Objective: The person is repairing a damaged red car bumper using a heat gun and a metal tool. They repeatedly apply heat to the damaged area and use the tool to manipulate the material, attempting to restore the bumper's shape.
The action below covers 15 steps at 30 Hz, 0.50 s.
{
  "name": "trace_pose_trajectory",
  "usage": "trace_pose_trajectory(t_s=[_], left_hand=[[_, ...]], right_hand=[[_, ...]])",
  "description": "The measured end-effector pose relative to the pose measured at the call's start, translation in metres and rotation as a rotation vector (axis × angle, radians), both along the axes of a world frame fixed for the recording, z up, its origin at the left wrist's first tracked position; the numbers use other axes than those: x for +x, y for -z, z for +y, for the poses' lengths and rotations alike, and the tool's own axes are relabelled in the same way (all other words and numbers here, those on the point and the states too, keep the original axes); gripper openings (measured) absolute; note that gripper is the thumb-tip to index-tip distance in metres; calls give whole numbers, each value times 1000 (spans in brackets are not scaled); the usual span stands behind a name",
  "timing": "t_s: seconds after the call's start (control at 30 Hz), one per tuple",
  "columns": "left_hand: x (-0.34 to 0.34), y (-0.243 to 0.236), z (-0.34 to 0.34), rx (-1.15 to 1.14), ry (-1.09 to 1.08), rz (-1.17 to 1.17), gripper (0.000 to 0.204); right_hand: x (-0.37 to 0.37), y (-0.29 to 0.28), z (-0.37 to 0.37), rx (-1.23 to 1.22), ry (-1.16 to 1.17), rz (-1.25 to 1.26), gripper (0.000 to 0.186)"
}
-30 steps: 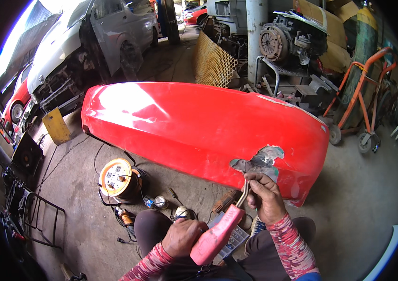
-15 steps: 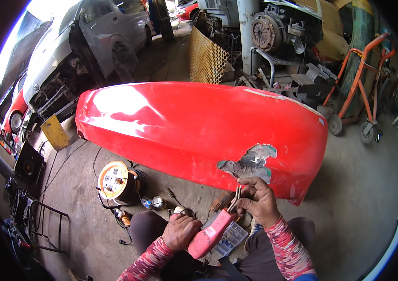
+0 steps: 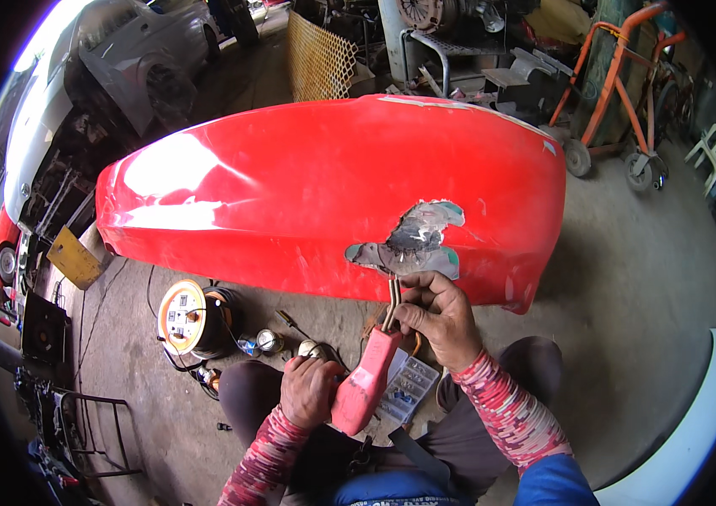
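Tool (image 3: pixel 365 386) at torn red bumper (image 3: pixel 307 181)

Left hand (image 3: pixel 307 392) is curled tight against the tool's pink handle. Right hand (image 3: pixel 441 320) has bent fingers at the metal prongs (image 3: pixel 396 304); whether they pinch anything, I cannot tell. The prong tips appear just below the bumper's ragged patch (image 3: pixel 413 240). A compartment box (image 3: pixel 409 390) lies between the knees, a cable reel (image 3: pixel 181 316) ahead on the left; beyond the bumper stands an orange hand truck (image 3: pixel 607 93).

A vehicle repair workshop: beyond the hands (image 3: pixel 438 316) are a long, holed, glossy red bumper (image 3: pixel 316 177), a partly stripped silver van (image 3: pixel 126 44) farther left, and an orange tubular-metal hand trolley (image 3: pixel 603 93) farther right.
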<state>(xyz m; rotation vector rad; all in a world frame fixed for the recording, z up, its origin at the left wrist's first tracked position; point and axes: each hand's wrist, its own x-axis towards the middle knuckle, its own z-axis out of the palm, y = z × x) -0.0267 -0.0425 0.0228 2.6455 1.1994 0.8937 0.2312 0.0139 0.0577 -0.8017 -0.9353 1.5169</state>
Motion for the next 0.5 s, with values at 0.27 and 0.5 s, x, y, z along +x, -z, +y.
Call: trace_pose_trajectory(t_s=[0.27, 0.5], left_hand=[[16, -7, 6, -53, -13, -14, 30], [33, -6, 14, -67, -18, -4, 26]], right_hand=[[10, 8, -18, -108, 78, -48, 22], [22, 6, -25, -124, 48, -94, 31]])
